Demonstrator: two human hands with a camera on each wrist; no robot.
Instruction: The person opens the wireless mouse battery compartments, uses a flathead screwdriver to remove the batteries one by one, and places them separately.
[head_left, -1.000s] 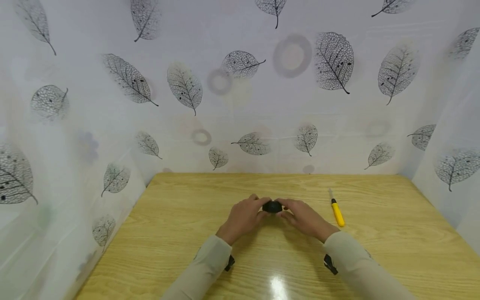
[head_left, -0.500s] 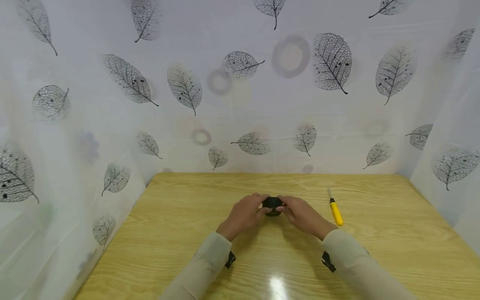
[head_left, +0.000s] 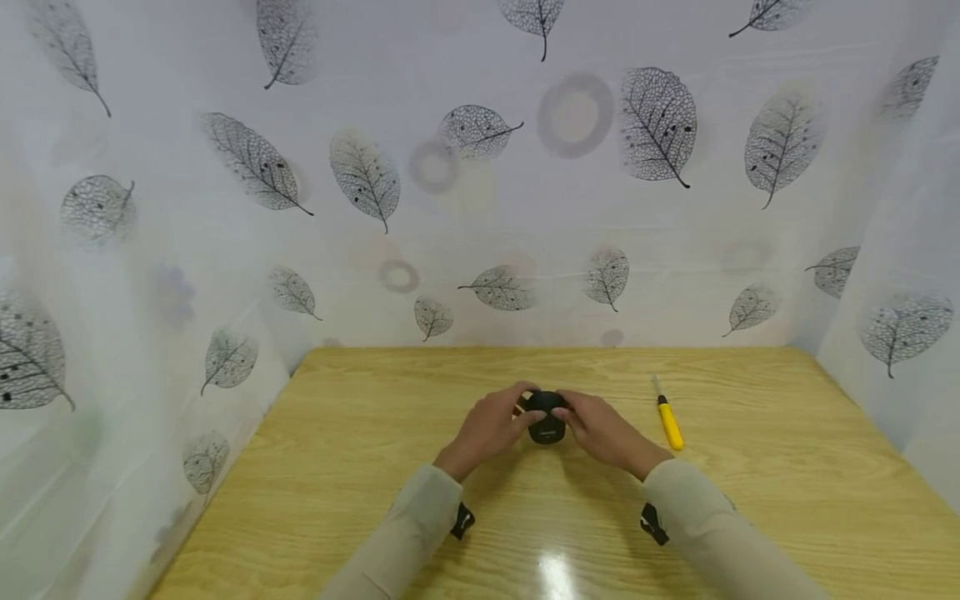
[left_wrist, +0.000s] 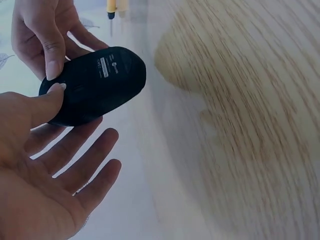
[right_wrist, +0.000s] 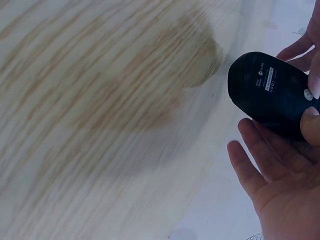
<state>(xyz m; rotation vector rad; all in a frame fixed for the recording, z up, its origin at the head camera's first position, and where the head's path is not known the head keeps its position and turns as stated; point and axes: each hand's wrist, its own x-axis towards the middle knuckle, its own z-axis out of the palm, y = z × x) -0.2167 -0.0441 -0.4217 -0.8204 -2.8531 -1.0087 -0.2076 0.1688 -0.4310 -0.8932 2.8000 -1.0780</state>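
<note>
Together, the left hand (head_left: 491,427) and right hand (head_left: 600,429) pinch a black computer mouse (head_left: 547,417) above the wooden table (head_left: 750,467), underside toward the camera, long axis 12-to-6; yellow utility knife (head_left: 668,421) at 3 o'clock.

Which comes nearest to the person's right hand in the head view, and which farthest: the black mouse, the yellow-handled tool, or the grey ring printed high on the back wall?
1. The black mouse: held between both hands, touching the right hand on its left.
2. The yellow-handled tool: lying on the table just right of that hand, apart from it.
3. The grey ring: high on the back wall, well beyond the table.
</note>
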